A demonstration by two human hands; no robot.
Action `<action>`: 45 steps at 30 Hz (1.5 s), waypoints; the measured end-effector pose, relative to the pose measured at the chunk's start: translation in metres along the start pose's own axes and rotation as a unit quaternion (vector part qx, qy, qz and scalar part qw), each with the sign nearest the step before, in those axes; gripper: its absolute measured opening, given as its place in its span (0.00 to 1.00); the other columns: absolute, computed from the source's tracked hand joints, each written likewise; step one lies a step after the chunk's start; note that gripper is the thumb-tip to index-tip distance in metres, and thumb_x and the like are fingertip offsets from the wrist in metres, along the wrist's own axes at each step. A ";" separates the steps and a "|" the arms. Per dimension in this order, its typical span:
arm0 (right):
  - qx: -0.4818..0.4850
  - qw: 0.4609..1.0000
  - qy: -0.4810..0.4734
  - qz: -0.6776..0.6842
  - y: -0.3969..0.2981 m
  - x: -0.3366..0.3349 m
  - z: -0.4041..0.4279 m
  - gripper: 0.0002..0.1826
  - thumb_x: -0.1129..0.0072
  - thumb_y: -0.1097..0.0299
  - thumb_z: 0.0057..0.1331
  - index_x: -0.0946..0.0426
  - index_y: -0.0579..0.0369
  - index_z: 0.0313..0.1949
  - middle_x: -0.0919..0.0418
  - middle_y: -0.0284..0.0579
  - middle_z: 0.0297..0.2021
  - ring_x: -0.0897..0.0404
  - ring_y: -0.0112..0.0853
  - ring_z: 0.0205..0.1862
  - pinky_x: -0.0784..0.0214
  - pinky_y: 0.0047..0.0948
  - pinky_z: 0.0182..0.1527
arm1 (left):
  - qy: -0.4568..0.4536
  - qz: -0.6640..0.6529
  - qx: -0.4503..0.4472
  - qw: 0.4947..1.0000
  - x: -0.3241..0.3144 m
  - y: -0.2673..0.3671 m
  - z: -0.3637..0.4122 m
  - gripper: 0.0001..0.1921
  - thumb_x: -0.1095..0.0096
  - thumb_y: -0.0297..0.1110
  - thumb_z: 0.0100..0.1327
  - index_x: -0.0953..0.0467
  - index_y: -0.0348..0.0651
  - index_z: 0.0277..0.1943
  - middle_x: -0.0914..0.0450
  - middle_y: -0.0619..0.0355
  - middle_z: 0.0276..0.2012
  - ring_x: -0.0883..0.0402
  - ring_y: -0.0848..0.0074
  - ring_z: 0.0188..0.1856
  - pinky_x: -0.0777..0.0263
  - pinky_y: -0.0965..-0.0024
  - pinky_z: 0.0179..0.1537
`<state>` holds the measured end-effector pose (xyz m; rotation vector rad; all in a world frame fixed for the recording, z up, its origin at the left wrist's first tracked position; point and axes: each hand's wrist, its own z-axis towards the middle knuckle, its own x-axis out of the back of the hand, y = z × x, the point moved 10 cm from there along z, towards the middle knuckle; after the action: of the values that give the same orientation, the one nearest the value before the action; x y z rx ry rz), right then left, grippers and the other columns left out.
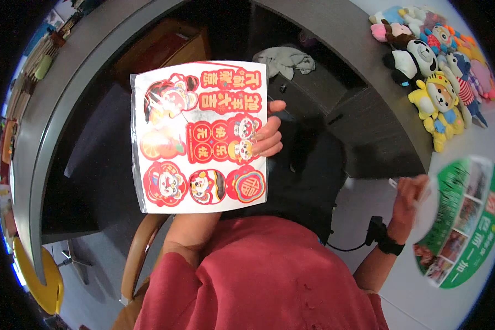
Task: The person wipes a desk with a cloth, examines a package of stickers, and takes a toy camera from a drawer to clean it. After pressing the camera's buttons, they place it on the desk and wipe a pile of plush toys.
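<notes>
My left hand [272, 138] reaches up from behind a sheet of glossy red and white stickers [220, 109] and grips it along the right edge. Cartoon figures, fruit and lettering cover the sheet, which has a clear plastic sleeve around it and a bright glare on its left half. Off to the right, my right hand [410, 192] is shut on the pale handle of a green hand fan [472, 231]. Photos and writing decorate the fan, whose outline is slightly blurred. A black band with a small box and cable [377, 235] sits at my right wrist.
A curved dark desk edge [57, 107] arcs around me. Several plush toys [433, 78] are heaped on it at upper right. Below the desktop, a grey cloth [284, 62] lies near a brown wooden box [177, 45]. A tan chair armrest [142, 247] and a yellow seat [41, 280] are at lower left.
</notes>
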<state>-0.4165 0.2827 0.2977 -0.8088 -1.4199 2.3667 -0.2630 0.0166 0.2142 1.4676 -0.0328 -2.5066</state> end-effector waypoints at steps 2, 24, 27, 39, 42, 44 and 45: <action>-0.134 0.836 0.259 -0.464 0.016 0.031 -0.019 0.07 0.46 0.71 0.64 0.26 0.60 0.29 0.28 0.30 0.22 0.34 0.15 0.26 0.41 0.15 0.33 | 0.013 0.019 0.027 0.999 0.005 -0.001 0.003 0.32 0.64 0.50 0.68 0.44 0.30 0.65 0.34 0.58 0.26 0.36 0.77 0.23 0.40 0.73 0.30; -0.086 0.789 0.253 -0.553 -0.011 0.002 0.022 0.08 0.40 0.70 0.60 0.27 0.59 0.25 0.30 0.32 0.22 0.34 0.20 0.28 0.41 0.21 0.32 | 0.012 0.089 0.062 0.994 0.071 0.011 0.018 0.31 0.63 0.50 0.68 0.42 0.31 0.63 0.33 0.58 0.26 0.34 0.77 0.22 0.39 0.73 0.30; 0.048 0.973 0.187 -0.124 -0.024 -0.003 0.026 0.09 0.41 0.71 0.60 0.27 0.59 0.24 0.33 0.29 0.17 0.36 0.17 0.24 0.43 0.21 0.27 | 0.018 0.095 0.066 0.993 0.080 0.021 0.018 0.31 0.63 0.50 0.68 0.41 0.31 0.63 0.32 0.58 0.26 0.34 0.77 0.22 0.39 0.73 0.29; 0.059 0.981 0.170 -0.076 -0.022 -0.017 0.019 0.14 0.50 0.69 0.64 0.38 0.53 0.21 0.40 0.28 0.15 0.41 0.18 0.22 0.46 0.22 0.23 | 0.045 0.102 0.104 0.988 0.116 0.009 0.021 0.30 0.63 0.50 0.68 0.40 0.32 0.62 0.32 0.58 0.26 0.33 0.76 0.22 0.39 0.73 0.29; -0.065 0.794 0.249 -0.550 -0.010 -0.019 0.017 0.20 0.47 0.73 0.61 0.44 0.51 0.15 0.38 0.29 0.15 0.39 0.16 0.22 0.43 0.22 0.22 | 0.054 0.101 0.115 0.987 0.124 0.012 0.017 0.30 0.63 0.50 0.68 0.39 0.32 0.62 0.32 0.58 0.26 0.33 0.76 0.22 0.38 0.73 0.29; -0.032 0.869 0.238 -0.432 -0.017 -0.008 0.013 0.18 0.46 0.70 0.62 0.41 0.51 0.16 0.40 0.28 0.15 0.42 0.16 0.22 0.46 0.22 0.24 | 0.061 0.099 0.117 0.986 0.134 0.011 0.027 0.29 0.63 0.50 0.68 0.39 0.32 0.62 0.32 0.58 0.25 0.33 0.76 0.22 0.38 0.73 0.29; 0.001 0.926 0.224 -0.304 -0.020 -0.005 0.010 0.17 0.46 0.67 0.62 0.39 0.52 0.17 0.43 0.27 0.15 0.44 0.17 0.22 0.49 0.22 0.25 | 0.066 0.097 0.120 0.986 0.136 0.016 0.023 0.29 0.63 0.50 0.68 0.39 0.32 0.62 0.32 0.58 0.25 0.33 0.76 0.22 0.38 0.73 0.29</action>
<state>-0.4201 0.2828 0.3208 -0.7125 -1.2368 1.5939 -0.3434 -0.0299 0.1111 1.6288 -0.4479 -2.3083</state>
